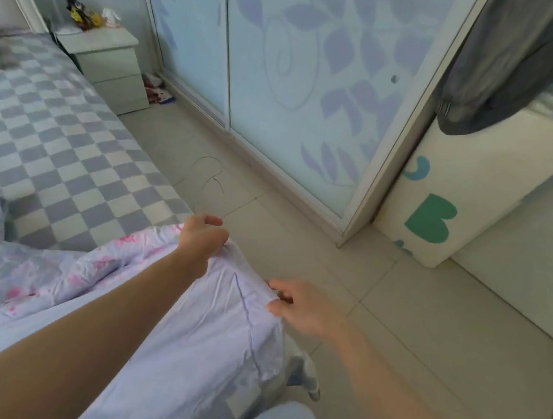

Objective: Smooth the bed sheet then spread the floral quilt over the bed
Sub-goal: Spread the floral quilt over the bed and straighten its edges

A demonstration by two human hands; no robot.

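The bed sheet [56, 152], a grey and white check, lies flat over the bed at the left. The floral quilt [33, 272], pale lilac with pink flowers, is bunched on the near part of the bed, and its plain lilac underside [217, 333] hangs over the bed's edge. My left hand [202, 237] grips the quilt's edge near the bed's corner. My right hand [302, 306] pinches the same edge a little nearer to me, thumb and fingers on the fabric.
A white nightstand [112, 66] with small items stands beside the bed's head. Sliding wardrobe doors [299, 75] with a leaf pattern line the far side of the tiled floor [424, 344]. A white cabinet [474, 196] with a grey garment over it stands at the right. A thin wire [209, 182] lies on the floor.
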